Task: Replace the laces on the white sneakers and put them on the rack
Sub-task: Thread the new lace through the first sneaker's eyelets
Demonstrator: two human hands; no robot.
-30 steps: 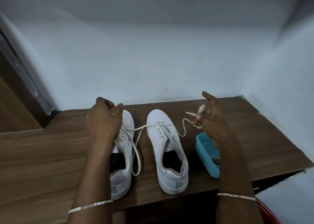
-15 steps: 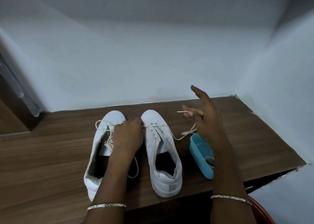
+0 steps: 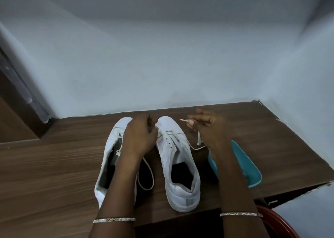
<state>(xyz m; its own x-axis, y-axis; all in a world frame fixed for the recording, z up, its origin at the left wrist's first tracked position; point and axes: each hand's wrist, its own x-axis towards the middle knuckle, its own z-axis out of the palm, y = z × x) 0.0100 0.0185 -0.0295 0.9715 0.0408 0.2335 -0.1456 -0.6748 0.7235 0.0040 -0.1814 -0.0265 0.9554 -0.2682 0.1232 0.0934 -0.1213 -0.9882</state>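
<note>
The left hand curls its fingertips shut over the gap between the two toe caps and pinches a thin stretch of the lace there. The right hand pinches the lace's far end between thumb and fingers, and the stiff tip pokes out to that hand's left.

The left sneaker lies under the left wrist, and the forearm hides most of its tongue and eyelets. A loose loop of lace trails beside that forearm. The right sneaker stands between the two hands, toe away from the person, with the lace through its front eyelets. From there the lace sags across to the right hand. A teal tray sits under and just right of the right forearm, which covers part of it. All of this rests on the wooden table, which meets a pale wall.

Half a second ago the left hand lay lower, over the eyelets. It has since slid up to the toes. The right hand, then raised with its fingers spread, has dropped and closed on the lace
</note>
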